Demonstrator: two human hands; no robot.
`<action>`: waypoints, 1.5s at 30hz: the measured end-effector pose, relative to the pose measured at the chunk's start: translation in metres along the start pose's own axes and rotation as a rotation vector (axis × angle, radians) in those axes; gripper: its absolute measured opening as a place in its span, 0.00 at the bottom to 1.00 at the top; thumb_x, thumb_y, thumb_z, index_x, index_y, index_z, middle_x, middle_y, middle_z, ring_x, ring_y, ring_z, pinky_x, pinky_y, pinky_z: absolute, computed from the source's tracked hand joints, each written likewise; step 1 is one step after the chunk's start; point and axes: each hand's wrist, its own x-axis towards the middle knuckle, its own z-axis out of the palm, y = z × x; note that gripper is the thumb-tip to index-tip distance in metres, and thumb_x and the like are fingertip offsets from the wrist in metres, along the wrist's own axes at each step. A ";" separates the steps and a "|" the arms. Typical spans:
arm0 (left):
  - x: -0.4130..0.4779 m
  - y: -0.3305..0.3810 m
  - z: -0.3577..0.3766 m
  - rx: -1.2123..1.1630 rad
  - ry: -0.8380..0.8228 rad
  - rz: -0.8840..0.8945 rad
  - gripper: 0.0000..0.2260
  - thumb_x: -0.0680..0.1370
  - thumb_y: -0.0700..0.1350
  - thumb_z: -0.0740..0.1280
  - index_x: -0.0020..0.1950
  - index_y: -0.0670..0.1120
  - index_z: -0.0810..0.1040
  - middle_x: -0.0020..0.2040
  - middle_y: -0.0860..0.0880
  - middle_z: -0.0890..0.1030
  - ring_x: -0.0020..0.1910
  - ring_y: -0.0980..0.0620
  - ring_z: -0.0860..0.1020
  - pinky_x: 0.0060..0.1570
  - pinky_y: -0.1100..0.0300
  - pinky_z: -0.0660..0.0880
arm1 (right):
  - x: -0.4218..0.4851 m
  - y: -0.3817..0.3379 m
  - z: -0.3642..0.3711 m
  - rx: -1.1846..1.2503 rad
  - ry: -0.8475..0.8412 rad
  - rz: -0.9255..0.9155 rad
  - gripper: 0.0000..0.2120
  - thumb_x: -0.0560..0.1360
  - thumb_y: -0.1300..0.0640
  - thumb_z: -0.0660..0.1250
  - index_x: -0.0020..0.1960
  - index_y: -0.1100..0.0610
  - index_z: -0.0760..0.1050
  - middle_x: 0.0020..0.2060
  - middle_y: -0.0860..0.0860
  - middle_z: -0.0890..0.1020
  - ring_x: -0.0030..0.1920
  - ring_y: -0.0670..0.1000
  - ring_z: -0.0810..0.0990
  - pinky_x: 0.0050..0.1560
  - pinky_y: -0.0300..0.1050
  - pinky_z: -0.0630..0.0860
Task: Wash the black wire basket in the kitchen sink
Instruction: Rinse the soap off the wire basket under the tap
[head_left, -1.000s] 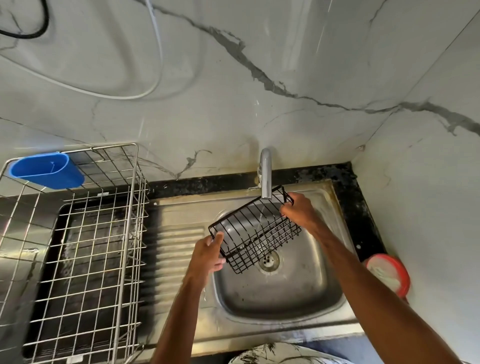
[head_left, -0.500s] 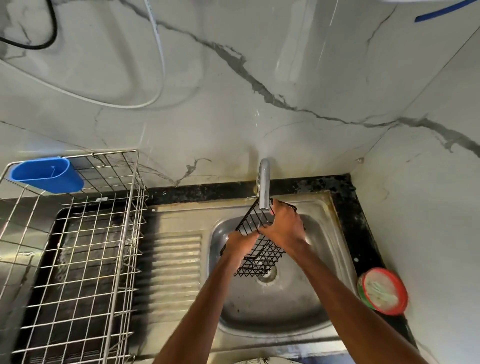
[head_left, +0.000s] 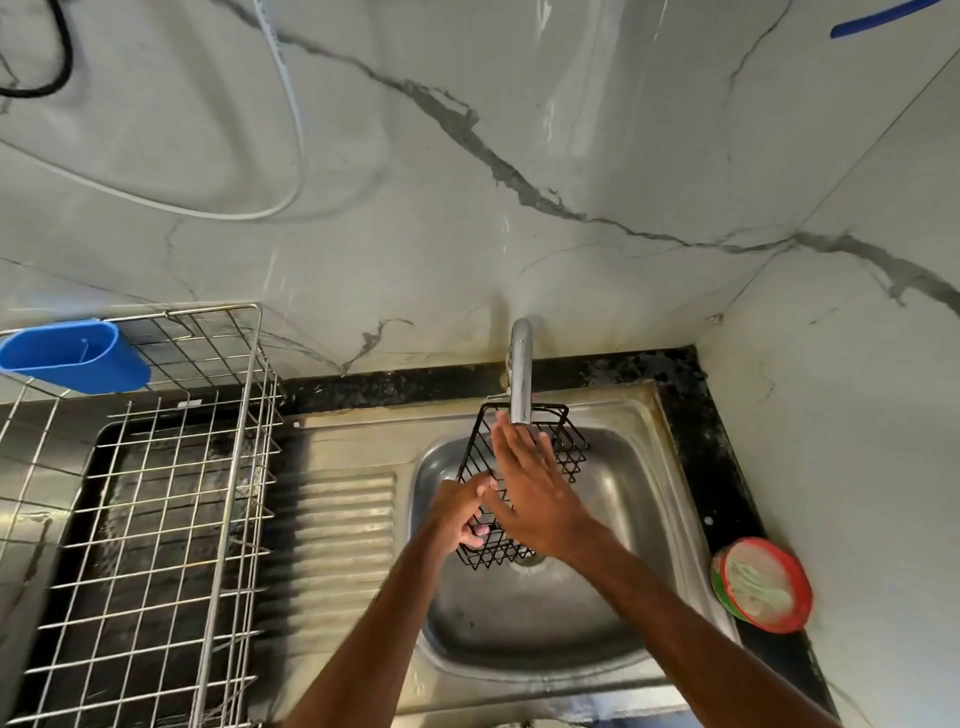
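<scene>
The black wire basket (head_left: 566, 447) is tilted on end over the steel sink (head_left: 597, 613), its upper rim just under the tap spout (head_left: 521, 379). My left hand (head_left: 462, 514) grips the basket's lower left side, fingers curled through the wires. My right hand (head_left: 535, 488) lies flat with straight fingers across the basket's open face, fingertips near the spout. The middle of the basket is hidden behind my right hand. The drain (head_left: 530, 558) shows just below the basket.
A steel wire dish rack (head_left: 156, 519) stands on the left counter with a blue plastic cup holder (head_left: 72, 358) hung on its back corner. A ribbed drainboard (head_left: 337, 535) lies between rack and sink. A round red-rimmed tub (head_left: 763, 584) sits at the right edge.
The basket has been turned from nearly flat to standing on end under the tap. My right hand let go of its far rim and now lies flat across it. My left hand shifted right.
</scene>
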 end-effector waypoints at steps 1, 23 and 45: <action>0.000 -0.002 -0.001 0.007 0.014 0.003 0.11 0.81 0.51 0.72 0.50 0.43 0.80 0.57 0.36 0.81 0.47 0.39 0.83 0.40 0.47 0.82 | -0.003 -0.002 0.007 -0.041 -0.010 -0.022 0.37 0.81 0.38 0.40 0.80 0.57 0.32 0.81 0.54 0.35 0.80 0.56 0.33 0.80 0.58 0.38; 0.010 -0.041 0.008 -0.101 0.164 0.027 0.20 0.77 0.54 0.75 0.59 0.39 0.80 0.52 0.41 0.82 0.45 0.44 0.85 0.38 0.53 0.84 | -0.003 0.035 -0.020 0.205 -0.073 0.105 0.32 0.85 0.40 0.47 0.83 0.51 0.41 0.78 0.45 0.38 0.77 0.43 0.37 0.78 0.51 0.39; 0.012 -0.043 -0.003 -0.028 0.186 0.042 0.26 0.77 0.61 0.73 0.59 0.40 0.80 0.56 0.40 0.83 0.43 0.47 0.85 0.33 0.58 0.81 | -0.001 0.008 -0.008 0.119 -0.043 -0.092 0.35 0.82 0.34 0.40 0.82 0.50 0.36 0.81 0.47 0.36 0.80 0.48 0.33 0.77 0.54 0.30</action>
